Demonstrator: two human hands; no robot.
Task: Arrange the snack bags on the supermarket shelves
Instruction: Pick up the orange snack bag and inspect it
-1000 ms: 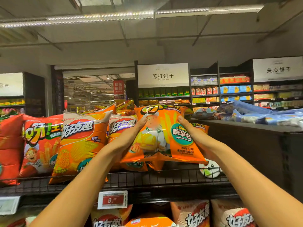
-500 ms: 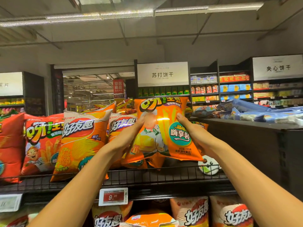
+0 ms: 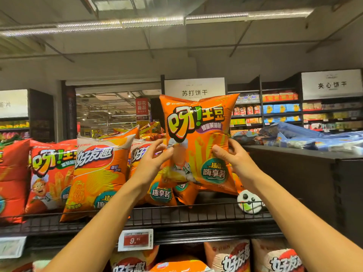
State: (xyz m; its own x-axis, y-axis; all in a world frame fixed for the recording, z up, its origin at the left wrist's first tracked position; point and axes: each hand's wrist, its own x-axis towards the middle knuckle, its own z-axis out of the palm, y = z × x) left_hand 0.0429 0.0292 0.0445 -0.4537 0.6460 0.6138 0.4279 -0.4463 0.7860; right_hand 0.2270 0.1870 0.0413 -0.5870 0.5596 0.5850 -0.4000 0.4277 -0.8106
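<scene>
— Above the wire shelf, from the head view, which is the only view on offer, what are the hands doing?

— Both are gripping one orange snack bag, which is standing upright in the air, its lower edge hanging just over the shelf. The left hand is pinching the bag's left edge, thumb in front, the other fingers partly spread and curling toward the back. The right hand is clasping the right edge, fingers curled round it and close together.

— Why are they holding it by the sides?

— My guess: the bag is puffy and slippery, so a two-sided grip is keeping the label facing out while it is being lined up with the row. Smaller orange bags are lying slumped beneath it, so it is probably going in front of or over them.

— And the surroundings?

— Orange-and-white chip bags are leaning upright just left, with red bags beyond them. A red price tag is clipped to the shelf edge, and a small white round device is sitting on the wire near the right wrist. More bags are filling the shelf below. Blue packs are lying on a dark unit to the right, and biscuit aisles are running behind under strip lights.
</scene>
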